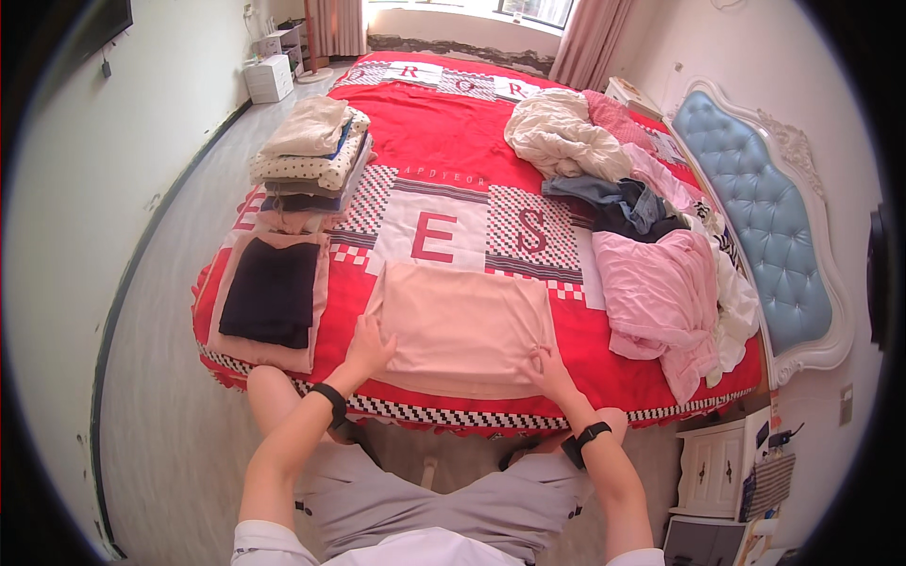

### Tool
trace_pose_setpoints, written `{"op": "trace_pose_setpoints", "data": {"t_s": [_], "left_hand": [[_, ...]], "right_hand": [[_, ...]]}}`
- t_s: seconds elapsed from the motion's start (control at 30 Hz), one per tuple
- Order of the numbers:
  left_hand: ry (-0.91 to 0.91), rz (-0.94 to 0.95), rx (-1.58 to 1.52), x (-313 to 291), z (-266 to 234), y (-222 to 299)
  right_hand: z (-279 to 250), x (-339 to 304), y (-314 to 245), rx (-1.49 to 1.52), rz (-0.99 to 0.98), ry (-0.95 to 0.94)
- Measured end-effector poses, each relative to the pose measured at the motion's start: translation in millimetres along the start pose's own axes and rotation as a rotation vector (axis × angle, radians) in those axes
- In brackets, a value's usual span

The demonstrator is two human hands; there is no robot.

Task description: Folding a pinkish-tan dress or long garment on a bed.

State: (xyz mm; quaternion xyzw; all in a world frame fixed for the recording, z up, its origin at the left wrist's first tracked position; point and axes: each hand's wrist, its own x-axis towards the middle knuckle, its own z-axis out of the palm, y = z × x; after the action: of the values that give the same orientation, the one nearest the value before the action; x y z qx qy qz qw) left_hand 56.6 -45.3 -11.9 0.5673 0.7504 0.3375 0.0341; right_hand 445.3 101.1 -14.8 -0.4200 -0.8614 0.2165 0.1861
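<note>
A peach-pink folded garment (pixel 462 325) lies as a wide rectangle on the bed's near side, straight in front of me. I cannot tell what kind of garment it is. At its left edge, the fingers of my left hand (pixel 374 345) are closed on the cloth. My right hand (pixel 547 369) pinches the opposite edge near the lower right corner. Close by on the left, a dark navy folded garment (pixel 271 292) rests on a larger peach-pink folded cloth (pixel 318 325). Both of my wrists carry black bands.
Behind the navy garment rises a stack of folded clothes (pixel 307 174). Along the right side lie a loose pink garment (pixel 656 288), crumpled jeans (pixel 618 200) and a cream heap (pixel 562 132). A blue tufted headboard (pixel 769 236) borders the red patterned bedspread (pixel 444 127). A white nightstand (pixel 710 467) stands lower right.
</note>
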Motion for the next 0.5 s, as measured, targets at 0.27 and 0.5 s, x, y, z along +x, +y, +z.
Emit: {"op": "trace_pose_setpoints", "data": {"t_s": [0.27,0.5], "left_hand": [[-0.248,-0.681,-0.603,92.3,52.1,-85.4],[-0.391,-0.764,-0.801,126.9,51.8,-54.0]], "right_hand": [[19.2,99.7,48.6,0.567,0.62,0.045],[2.9,137.1,56.7,0.778,0.743,-0.22]]}}
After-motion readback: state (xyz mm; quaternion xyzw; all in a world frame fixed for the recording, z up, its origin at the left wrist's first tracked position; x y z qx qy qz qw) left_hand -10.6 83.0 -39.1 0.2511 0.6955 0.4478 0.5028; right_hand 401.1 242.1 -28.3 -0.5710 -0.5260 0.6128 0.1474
